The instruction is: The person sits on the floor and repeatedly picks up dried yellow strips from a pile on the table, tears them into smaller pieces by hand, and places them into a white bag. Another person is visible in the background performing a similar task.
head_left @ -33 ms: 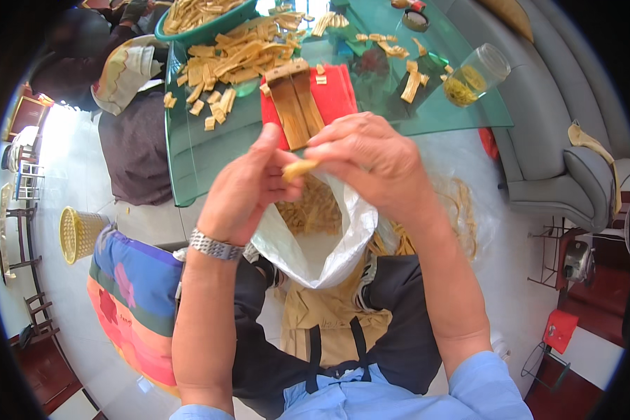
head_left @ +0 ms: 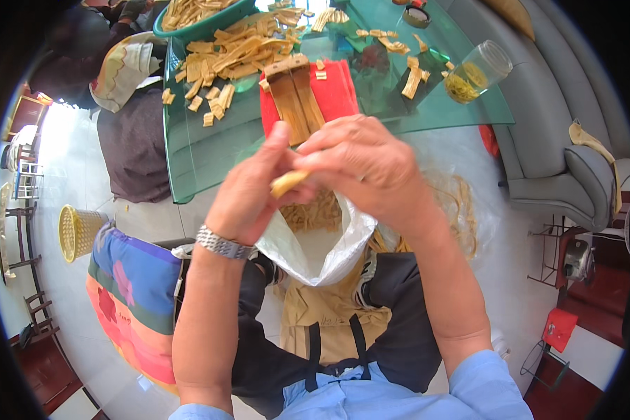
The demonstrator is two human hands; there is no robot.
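Pinching a strip (head_left: 289, 183) by one end, the right hand (head_left: 371, 164) is nearly closed; the left hand (head_left: 248, 190) half-curls, hold unclear — strip looks light, stiff, best gripped mid-length.

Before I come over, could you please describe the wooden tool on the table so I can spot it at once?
Find the green-tinted glass table, then the red sheet at its near edge. The wooden tool lies on that sheet, beyond the right hand. Unlike the pale strips nearby, it is darker brown, with a crossbar at its far end.
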